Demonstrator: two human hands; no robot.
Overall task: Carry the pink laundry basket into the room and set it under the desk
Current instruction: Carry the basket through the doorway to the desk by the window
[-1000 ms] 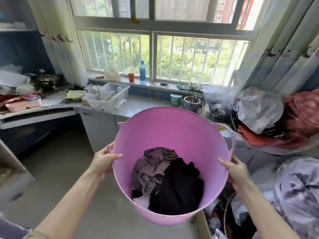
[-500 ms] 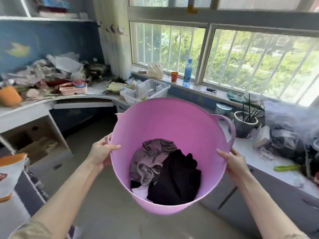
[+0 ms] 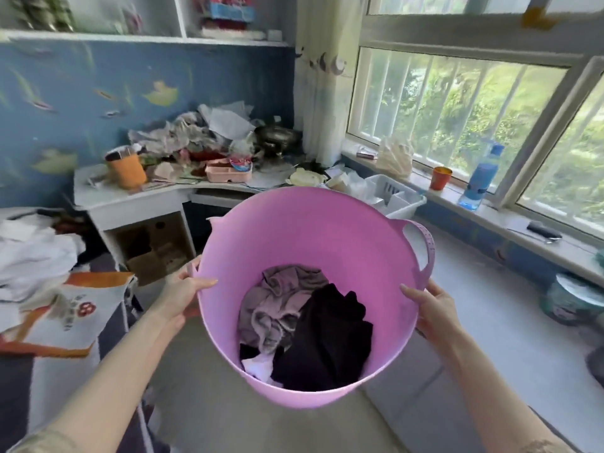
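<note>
I hold the pink laundry basket (image 3: 294, 230) in the air in front of me, tilted toward me. Grey-mauve and black clothes (image 3: 307, 325) lie in its bottom. My left hand (image 3: 183, 294) grips the left rim, thumb inside. My right hand (image 3: 433, 308) grips the right rim just below the handle cut-out (image 3: 416, 245). The white corner desk (image 3: 130, 199) stands ahead on the left against the blue wall, with a dark opening (image 3: 202, 223) beneath its top behind the basket.
The desk top is piled with papers, an orange cup (image 3: 125, 168) and a pink tray (image 3: 228, 171). A white basket (image 3: 395, 194), a blue bottle (image 3: 478, 178) and an orange cup (image 3: 441, 178) line the window side. A bed with a printed bag (image 3: 68, 312) is at left. Grey floor (image 3: 202, 387) lies below.
My view has swung left: the window has slid to the right and the corner desk and blue wall have come into view. Both hands keep the same grip on the basket.
</note>
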